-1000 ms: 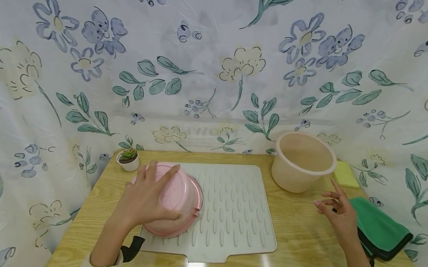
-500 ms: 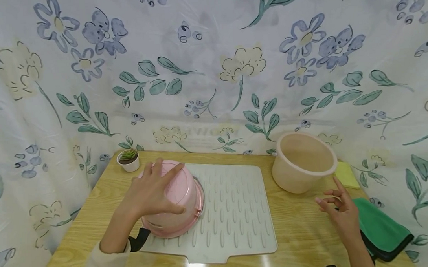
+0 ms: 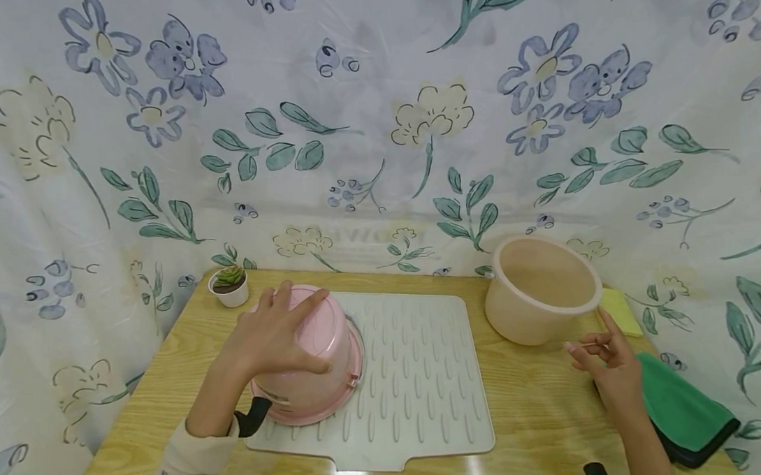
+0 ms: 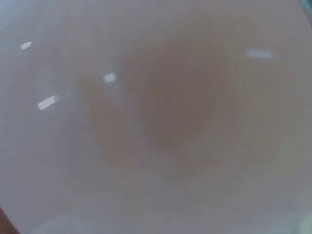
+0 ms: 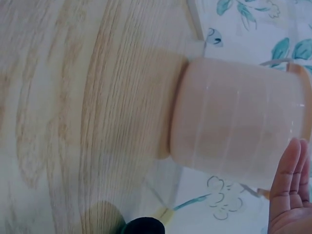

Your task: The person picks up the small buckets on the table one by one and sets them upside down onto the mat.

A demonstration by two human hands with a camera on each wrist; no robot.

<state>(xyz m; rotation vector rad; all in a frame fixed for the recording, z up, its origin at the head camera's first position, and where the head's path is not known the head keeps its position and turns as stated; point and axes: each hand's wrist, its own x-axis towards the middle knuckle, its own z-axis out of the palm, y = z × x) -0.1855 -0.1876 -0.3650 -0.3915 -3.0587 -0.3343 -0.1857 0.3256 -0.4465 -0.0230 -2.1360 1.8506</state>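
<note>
A pink, translucent plastic tub (image 3: pixel 323 330) sits upside down on the left part of a pale ribbed drying mat (image 3: pixel 417 376). My left hand (image 3: pixel 264 336) grips it from above, fingers spread over its upturned base and thumb along its near side. Only a blurred, pale glossy surface fills the left wrist view. To the right stands a beige plastic bucket (image 3: pixel 531 316), mouth up. Close to its right side is my right hand (image 3: pixel 618 376), relaxed and holding nothing; whether a fingertip touches the bucket I cannot tell. In the right wrist view the fingers lie beside the bucket wall (image 5: pixel 234 119).
A small potted succulent (image 3: pixel 229 287) stands at the table's back left corner. Behind the bucket lies a yellow cloth or sponge (image 3: pixel 621 313). A green cloth with black edging (image 3: pixel 689 412) lies by my right forearm. Floral sheeting (image 3: pixel 365 161) hangs behind the wooden table.
My left hand and the pink tub have shifted slightly to the right, the tub's upper part most. My right hand has drifted a little right. The bucket stays in place.
</note>
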